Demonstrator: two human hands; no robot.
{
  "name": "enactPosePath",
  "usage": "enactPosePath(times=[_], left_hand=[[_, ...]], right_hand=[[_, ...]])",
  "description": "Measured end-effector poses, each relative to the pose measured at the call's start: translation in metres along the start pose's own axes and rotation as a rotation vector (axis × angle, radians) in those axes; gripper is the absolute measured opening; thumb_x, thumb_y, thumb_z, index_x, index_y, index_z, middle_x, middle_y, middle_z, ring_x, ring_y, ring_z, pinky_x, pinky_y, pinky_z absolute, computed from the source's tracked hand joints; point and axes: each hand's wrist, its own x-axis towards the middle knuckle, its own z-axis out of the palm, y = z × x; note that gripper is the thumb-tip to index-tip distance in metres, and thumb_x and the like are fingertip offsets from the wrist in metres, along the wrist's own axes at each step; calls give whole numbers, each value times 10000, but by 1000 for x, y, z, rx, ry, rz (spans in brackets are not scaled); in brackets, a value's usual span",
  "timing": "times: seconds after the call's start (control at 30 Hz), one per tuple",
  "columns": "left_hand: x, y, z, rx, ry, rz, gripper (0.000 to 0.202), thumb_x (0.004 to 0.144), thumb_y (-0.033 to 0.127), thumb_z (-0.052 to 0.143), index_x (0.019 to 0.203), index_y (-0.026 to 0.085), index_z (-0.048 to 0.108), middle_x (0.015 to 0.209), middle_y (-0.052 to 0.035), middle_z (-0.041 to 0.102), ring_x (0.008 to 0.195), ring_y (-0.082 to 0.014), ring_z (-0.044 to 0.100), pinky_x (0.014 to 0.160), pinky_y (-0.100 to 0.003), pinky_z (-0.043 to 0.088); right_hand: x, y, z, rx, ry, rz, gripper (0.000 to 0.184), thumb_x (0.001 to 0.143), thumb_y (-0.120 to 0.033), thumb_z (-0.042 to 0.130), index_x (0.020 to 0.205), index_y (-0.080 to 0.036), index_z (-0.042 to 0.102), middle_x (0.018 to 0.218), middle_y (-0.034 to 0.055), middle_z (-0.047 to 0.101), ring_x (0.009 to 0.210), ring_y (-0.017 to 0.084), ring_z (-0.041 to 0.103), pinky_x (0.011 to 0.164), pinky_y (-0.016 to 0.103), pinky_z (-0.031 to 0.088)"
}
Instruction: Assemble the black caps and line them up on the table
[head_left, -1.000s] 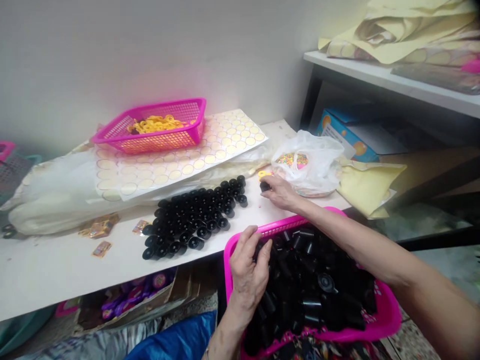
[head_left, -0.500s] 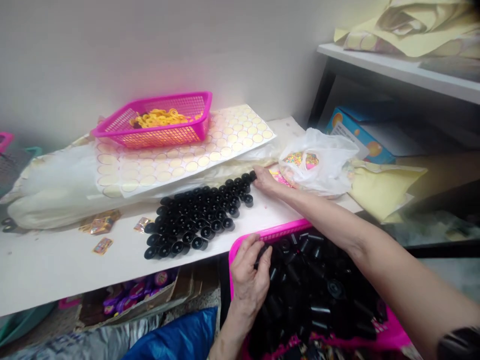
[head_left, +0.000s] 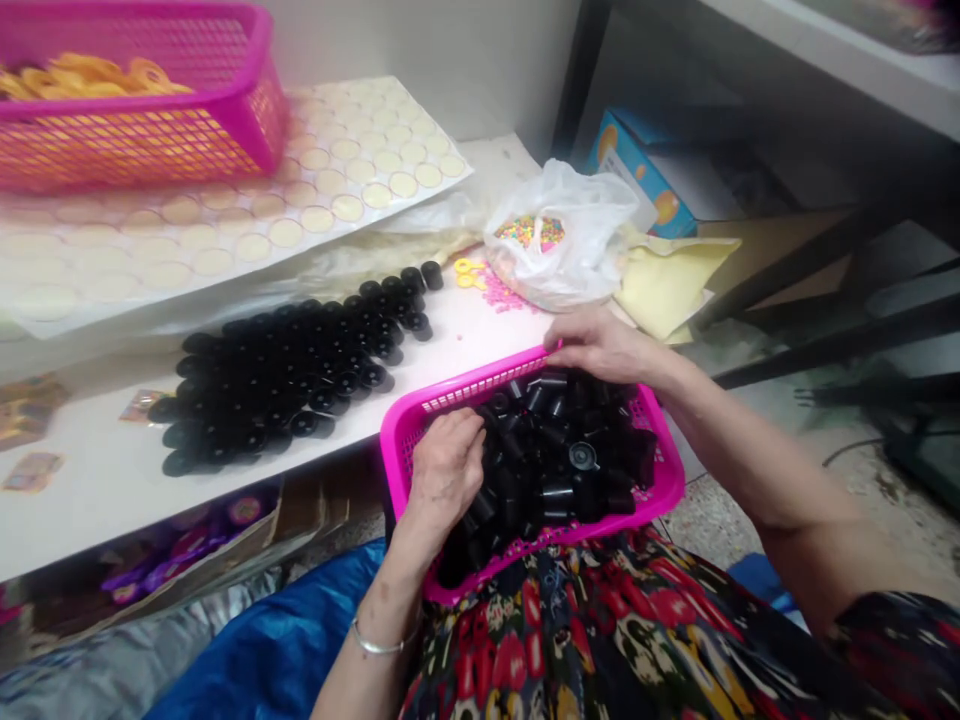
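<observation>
A pink basket full of small black plastic cups rests against my lap, by the table's front edge. Inside its left end, my left hand has its fingers curled together among the cups; whatever they hold is hidden. My right hand is at the basket's far rim, with thumb and fingers closed around it. On the white table, many similar black cups stand close together in slanting rows, open ends up. One cup is at the far right tip of this group.
Another pink basket with yellow rings sits on sheets of round stickers. A white plastic bag of colourful beads lies behind my right hand, beside yellow pieces and loose pink beads. A shelf overhangs the right side.
My right hand has drawn back from the far end of the cup rows to the basket's rim. My left hand stays in the basket's left end. The view has tilted down and right.
</observation>
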Motion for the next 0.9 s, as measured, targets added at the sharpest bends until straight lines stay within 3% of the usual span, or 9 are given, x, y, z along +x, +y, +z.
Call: enactPosePath(times=[0.1,0.2,0.37,0.5,0.6,0.77,0.83,0.9], left_hand=[[16,5,6,225,-242,33,220,853,148,429,835,167,648,911,-107,671,883,-230,606,783,-338,485],[35,15,14,414,-429,-41,233,858,184,404,834,154,634,855,-116,659,834,-249,617,739,-349,477],[55,24,34,539,-550,-240,259,845,279,452,913,119,644,801,-145,669,781,-288,656,674,-359,482],[57,20,39,497,-634,-258,239,809,298,505,899,135,656,844,-146,680,855,-301,658,713,-363,491],[57,17,41,470,-612,-243,236,806,310,514,934,161,644,855,-122,683,865,-286,654,725,-355,490],[57,15,42,412,-531,-242,209,778,293,527,873,158,654,777,-105,675,810,-277,645,713,-354,475],[55,14,36,284,-439,-278,197,745,271,542,841,149,664,717,-83,659,746,-256,632,686,-341,466],[53,14,25,-23,-351,-379,210,712,248,565,864,147,670,675,-41,639,652,-201,603,626,-300,454]], right_hand=[[-42,3,3,59,-61,52,101,793,-214,583,788,-128,635,702,5,573,693,134,522,643,259,406],[-72,1,15,61,-87,69,78,804,-211,589,823,-143,623,733,3,574,686,128,528,625,248,413],[-102,-2,37,-46,-35,104,121,816,-189,592,933,-162,602,780,3,568,620,108,508,581,245,404],[-114,-3,49,-120,-70,43,213,822,-159,569,1033,-172,586,937,54,608,816,174,551,713,309,444],[-115,-10,57,-260,-88,-23,263,795,-161,585,1056,-181,597,1073,88,602,964,234,501,808,382,422],[-109,-20,70,-500,-140,-11,318,747,-158,613,1065,-167,609,1085,118,578,960,265,464,788,406,384],[-108,-19,72,-504,-150,-10,332,754,-169,610,1086,-164,591,1077,120,572,966,267,464,790,402,387],[-110,-15,73,-467,-144,-10,347,767,-179,605,1112,-169,568,1067,112,573,967,264,471,795,401,395]])
